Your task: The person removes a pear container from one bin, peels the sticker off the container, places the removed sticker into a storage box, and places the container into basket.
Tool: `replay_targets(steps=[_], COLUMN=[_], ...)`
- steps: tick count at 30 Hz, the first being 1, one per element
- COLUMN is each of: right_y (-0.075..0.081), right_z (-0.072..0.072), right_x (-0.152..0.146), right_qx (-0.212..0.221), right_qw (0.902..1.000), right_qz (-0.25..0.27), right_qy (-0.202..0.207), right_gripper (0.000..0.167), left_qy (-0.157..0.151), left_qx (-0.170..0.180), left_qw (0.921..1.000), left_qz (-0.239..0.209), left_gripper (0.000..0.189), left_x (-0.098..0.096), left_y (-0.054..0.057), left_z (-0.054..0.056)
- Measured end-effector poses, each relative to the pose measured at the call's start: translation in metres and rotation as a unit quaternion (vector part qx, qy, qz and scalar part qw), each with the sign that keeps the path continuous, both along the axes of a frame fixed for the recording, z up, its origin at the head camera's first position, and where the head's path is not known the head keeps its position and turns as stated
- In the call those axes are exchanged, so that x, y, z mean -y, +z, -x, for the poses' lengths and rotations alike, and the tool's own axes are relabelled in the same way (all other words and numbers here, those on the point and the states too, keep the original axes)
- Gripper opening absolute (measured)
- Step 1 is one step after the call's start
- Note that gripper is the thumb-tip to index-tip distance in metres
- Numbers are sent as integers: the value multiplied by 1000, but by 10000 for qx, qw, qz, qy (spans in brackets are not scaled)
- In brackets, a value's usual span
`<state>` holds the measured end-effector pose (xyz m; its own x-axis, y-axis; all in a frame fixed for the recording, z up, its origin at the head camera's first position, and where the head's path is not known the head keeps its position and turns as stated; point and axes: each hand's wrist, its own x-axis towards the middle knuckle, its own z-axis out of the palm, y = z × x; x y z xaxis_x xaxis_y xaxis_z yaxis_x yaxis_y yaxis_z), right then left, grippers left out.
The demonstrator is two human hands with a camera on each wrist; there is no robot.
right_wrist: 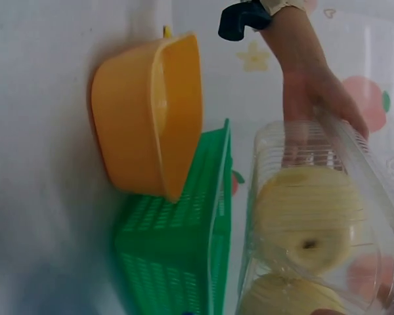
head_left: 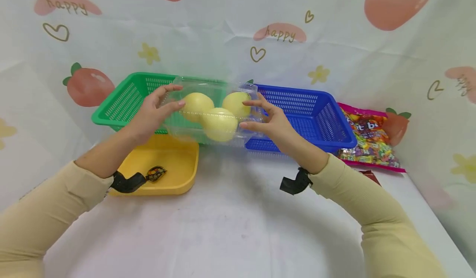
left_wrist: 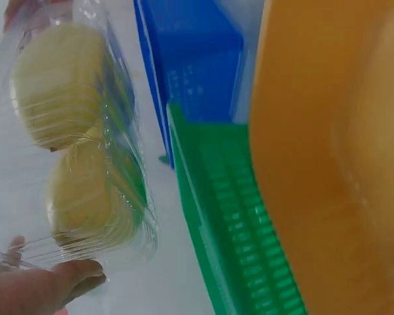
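Observation:
A clear plastic clamshell box (head_left: pixel 213 82) is held up at its two ends by both hands. Three round, pale yellow fruits (head_left: pixel 220 125) show through its walls. At the left end my left hand (head_left: pixel 152 112) grips the box between thumb and fingers. On the opposite end, my right hand (head_left: pixel 277 126) grips it the same way. In the head view the box overlaps the green basket (head_left: pixel 120 106) and the near corner of the blue basket (head_left: pixel 329 139). The right wrist view shows one fruit (right_wrist: pixel 305 216) with a dark spot, close behind the plastic.
A yellow bin (head_left: pixel 182 170) stands in front of the green basket, with a small black-and-orange item (head_left: pixel 155 173) inside. Right of the blue basket lies a candy bag (head_left: pixel 370 139). A printed cloth hangs behind the white table (head_left: pixel 223 224).

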<state>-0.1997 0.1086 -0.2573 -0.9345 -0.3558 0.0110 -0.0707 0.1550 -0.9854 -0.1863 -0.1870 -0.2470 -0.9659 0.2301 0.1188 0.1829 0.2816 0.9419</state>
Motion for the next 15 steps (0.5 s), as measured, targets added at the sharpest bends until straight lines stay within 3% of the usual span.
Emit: replay_targets(steps=[7,15], right_y=[-1,-1], right_z=[37,73], right_x=[27,49], right_qx=[-63,69], right_qw=[9998,9995], right_qz=[-36,-306], right_qy=[-165,26], right_gripper=[52,53], left_qy=[444,487], left_qx=[-139,-35], left_qw=[9989,9988], left_qz=[-3,-44], left_gripper=[52,49], left_x=[19,39], left_y=[3,2], left_z=[32,63])
